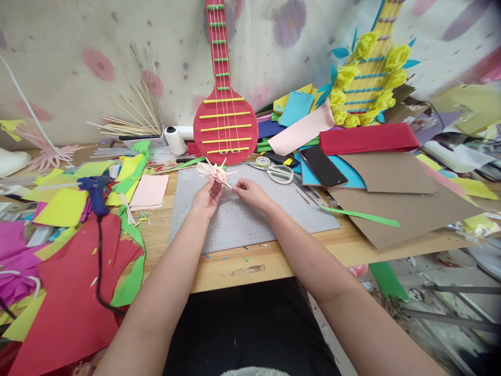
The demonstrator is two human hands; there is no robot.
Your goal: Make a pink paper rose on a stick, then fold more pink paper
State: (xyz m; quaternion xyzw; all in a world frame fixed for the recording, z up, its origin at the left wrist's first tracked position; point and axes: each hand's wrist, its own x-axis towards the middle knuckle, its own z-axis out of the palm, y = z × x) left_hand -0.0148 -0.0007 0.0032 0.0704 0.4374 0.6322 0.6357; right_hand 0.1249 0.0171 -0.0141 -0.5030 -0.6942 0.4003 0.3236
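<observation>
Pale pink flower (219,173) is mid-frame, pinched in the left hand (208,197); right hand (250,192) is curled at its edge, can't tell if gripping. Tugging too hard could rip petals. Red guitar-shaped piece (226,128) behind, upper centre.

the light is bright and soft, while the edges look stretched and blurry.

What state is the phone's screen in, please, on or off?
It looks off: the phone lies face up and dark, with nothing lit showing on it.
</observation>
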